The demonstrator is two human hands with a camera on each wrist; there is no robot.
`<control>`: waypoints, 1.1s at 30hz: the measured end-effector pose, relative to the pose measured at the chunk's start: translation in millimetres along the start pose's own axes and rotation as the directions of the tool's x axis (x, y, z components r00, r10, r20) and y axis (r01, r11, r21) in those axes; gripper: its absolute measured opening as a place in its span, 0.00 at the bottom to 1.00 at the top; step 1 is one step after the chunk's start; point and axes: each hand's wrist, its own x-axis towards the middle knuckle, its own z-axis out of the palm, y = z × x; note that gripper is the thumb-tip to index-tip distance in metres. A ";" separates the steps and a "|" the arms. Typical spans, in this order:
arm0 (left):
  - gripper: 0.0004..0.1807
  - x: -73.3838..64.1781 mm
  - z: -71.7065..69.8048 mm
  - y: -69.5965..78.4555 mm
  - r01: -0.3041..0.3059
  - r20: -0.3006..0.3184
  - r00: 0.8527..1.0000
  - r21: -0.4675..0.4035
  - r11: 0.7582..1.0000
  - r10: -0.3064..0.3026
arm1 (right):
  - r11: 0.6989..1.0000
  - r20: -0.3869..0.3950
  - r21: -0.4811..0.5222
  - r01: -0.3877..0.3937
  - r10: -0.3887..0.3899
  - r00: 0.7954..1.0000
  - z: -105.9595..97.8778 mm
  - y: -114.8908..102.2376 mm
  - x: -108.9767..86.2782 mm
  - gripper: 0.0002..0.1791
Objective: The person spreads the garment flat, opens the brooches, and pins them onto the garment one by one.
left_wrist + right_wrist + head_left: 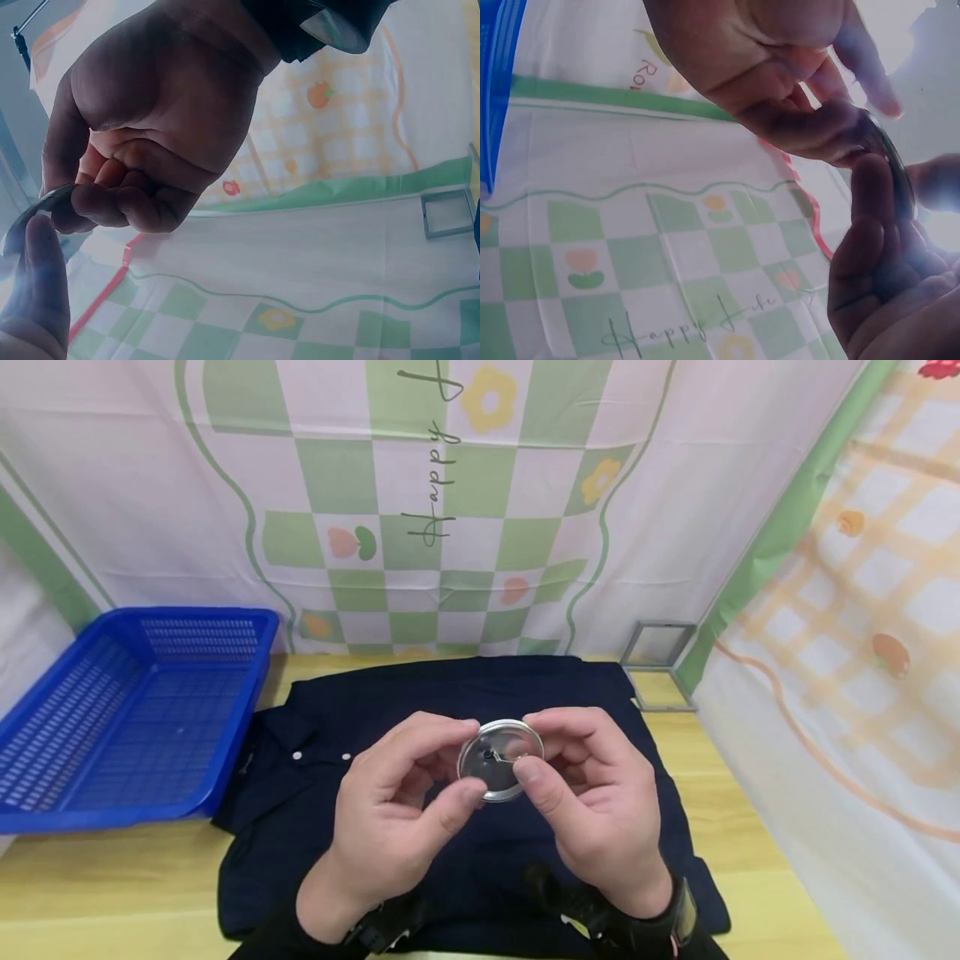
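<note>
A round silver pin-back badge (478, 772) is held above the dark navy shirt (465, 685), its shiny back and wire pin (504, 759) facing up. My left hand (405, 810) pinches the left edge between thumb and fingers. On the other side my right hand (607, 802) grips the right edge, its thumb tip lying over the end of the wire pin. In the left wrist view the badge (26, 217) appears nearly edge-on. The right wrist view also shows the badge (892, 161) edge-on between both hands. Underneath, the shirt lies flat, with its collar toward the left.
A blue plastic basket (258, 693) stands at the left on the light wood table (135, 893). At the back right, a grey folding frame (660, 667) stands by the curtain. Patterned cloth (480, 477) hangs behind the table and along its sides.
</note>
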 end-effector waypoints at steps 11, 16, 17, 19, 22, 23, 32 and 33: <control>0.20 -2.2 -3.0 1.0 0.026 0.042 0.999 -0.011 1.000 -0.026 | 0.987 0.015 0.113 -0.114 0.113 0.994 0.0 3.8 -1.8 0.13; 0.19 -2.6 -2.7 0.3 0.068 0.006 0.998 0.025 0.997 -0.068 | 0.991 0.040 0.016 -0.136 0.136 0.990 -1.4 5.8 -3.2 0.13; 0.19 -2.6 -2.4 -0.1 0.069 -0.001 0.998 0.034 0.997 -0.069 | 0.991 0.039 -0.003 -0.132 0.132 0.991 -1.6 6.1 -3.6 0.13; 0.20 -2.8 -2.1 -0.7 0.069 -0.009 0.998 0.052 0.996 -0.069 | 0.992 0.034 -0.035 -0.121 0.122 0.992 -1.7 6.4 -4.1 0.12; 0.22 -2.8 -1.6 -0.7 0.069 -0.011 0.998 0.071 0.995 -0.069 | 0.993 0.023 -0.054 -0.105 0.106 0.994 -1.6 6.9 -4.7 0.11; 0.22 -2.8 -1.3 -0.7 0.070 -0.011 0.998 0.072 0.995 -0.069 | 0.994 0.019 -0.049 -0.101 0.102 0.995 -1.4 7.0 -4.8 0.11; 0.21 -3.1 -1.3 -0.4 0.069 -0.025 0.997 0.108 0.992 -0.067 | 0.998 -0.016 0.038 -0.053 0.053 0.998 4.0 10.8 -6.5 0.10; 0.21 -3.2 -1.7 -0.5 0.069 -0.028 0.997 0.114 0.991 -0.066 | 0.998 -0.017 0.039 -0.053 0.053 0.998 4.5 11.1 -6.5 0.10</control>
